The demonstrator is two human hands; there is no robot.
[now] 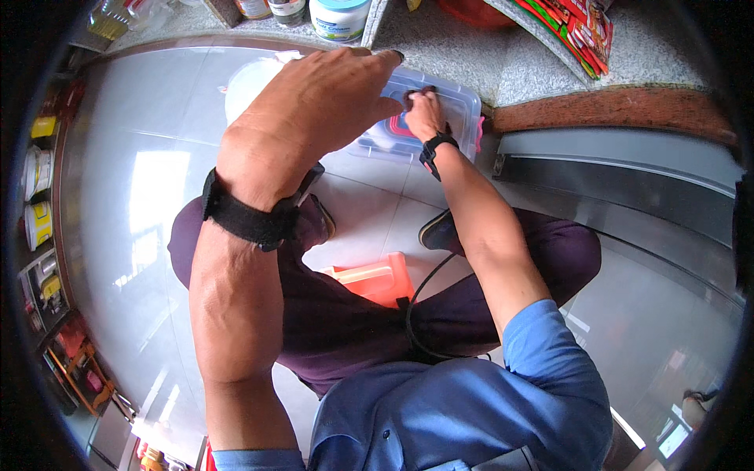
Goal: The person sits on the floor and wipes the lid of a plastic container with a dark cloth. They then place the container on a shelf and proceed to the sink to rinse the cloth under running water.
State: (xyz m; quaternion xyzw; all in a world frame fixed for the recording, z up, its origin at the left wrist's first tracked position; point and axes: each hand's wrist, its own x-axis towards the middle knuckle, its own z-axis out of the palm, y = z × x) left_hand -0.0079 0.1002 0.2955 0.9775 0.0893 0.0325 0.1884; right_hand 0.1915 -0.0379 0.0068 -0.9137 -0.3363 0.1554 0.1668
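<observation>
A transparent plastic storage box with pink side clips sits on the floor against the shelf unit. My right hand is on its lid, its fingers closed on a small dark cloth. Reddish-pink shapes show through the lid. Nearer the camera, my left hand is raised, palm down, with the thumb apart from the fingers. Its palm is hidden, and something dark shows at one fingertip. Beyond the left wrist is a round, whitish translucent lid or container, partly covered by that hand.
An orange plastic piece lies on the tiled floor between my legs, beside a black cable. Stone shelves ahead hold a blue-lidded tub, jars and red packets. A wooden edge runs at right; stocked shelves stand at left.
</observation>
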